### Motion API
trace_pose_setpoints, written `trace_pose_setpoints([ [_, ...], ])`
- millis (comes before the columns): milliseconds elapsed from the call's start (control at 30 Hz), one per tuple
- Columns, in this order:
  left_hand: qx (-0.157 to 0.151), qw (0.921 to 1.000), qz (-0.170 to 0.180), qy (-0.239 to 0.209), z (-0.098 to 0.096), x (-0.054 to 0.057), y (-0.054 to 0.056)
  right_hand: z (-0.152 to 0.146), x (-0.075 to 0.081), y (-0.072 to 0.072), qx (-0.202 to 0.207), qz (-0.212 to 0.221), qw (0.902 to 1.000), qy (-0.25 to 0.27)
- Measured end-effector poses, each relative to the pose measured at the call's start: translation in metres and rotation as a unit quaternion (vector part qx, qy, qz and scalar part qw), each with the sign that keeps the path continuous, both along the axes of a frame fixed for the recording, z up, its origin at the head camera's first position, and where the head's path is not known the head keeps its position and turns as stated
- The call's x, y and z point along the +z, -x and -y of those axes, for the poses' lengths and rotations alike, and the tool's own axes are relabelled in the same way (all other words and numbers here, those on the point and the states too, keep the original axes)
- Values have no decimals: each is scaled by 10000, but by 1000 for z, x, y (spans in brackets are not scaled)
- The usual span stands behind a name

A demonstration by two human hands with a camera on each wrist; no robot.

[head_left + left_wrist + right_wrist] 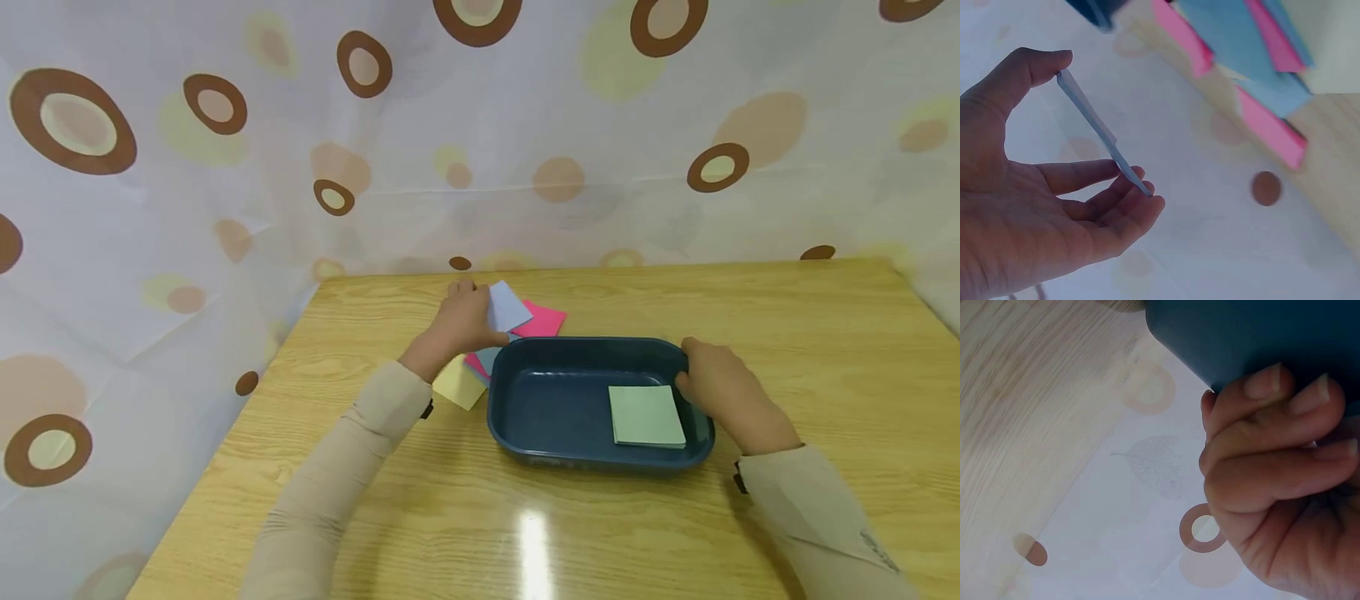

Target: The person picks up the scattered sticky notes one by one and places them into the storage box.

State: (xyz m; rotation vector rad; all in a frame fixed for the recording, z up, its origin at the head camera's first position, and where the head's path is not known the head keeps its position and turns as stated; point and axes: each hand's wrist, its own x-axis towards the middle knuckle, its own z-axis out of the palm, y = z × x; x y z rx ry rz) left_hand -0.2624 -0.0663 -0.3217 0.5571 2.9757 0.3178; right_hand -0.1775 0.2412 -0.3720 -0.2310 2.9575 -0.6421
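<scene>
My left hand [459, 321] pinches a thin light blue pad of sticky notes [507, 307], thumb on one edge and fingertips on the opposite one. In the left wrist view the pad [1096, 125] is seen nearly edge-on. Under and beside that hand lies a loose heap of notes: pink [546, 320], blue [489, 358] and pale yellow [459, 385]. My right hand [722, 392] grips the right end of a dark blue plastic tray [555, 408], its fingers curled beneath in the right wrist view. A pale green stack of notes [647, 415] lies inside the tray's right half.
The tray is over a wooden table [420, 517], to the right of the note heap and overlapping its edge in the head view. A white curtain with brown and yellow circles [525, 125] hangs behind the table and along its left side.
</scene>
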Motion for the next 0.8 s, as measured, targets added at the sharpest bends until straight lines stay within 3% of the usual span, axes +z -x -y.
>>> trace_pose_setpoints([
  [200, -839, 9953, -398, 265, -30, 14, -23, 3, 1, 1, -3, -58, 10000, -18],
  [400, -1400, 9868, -221, 788, -66, 15, -35, 2, 2, 0, -68, -2, 10000, -22],
  [600, -1844, 9714, 24, 1495, -100, 0, -37, 1, 2, 0, -165, -14, 9999, 9],
  [800, -2178, 9572, 180, 1896, -128, -15, -42, 1, 1, 0, -240, 19, 9997, -46],
])
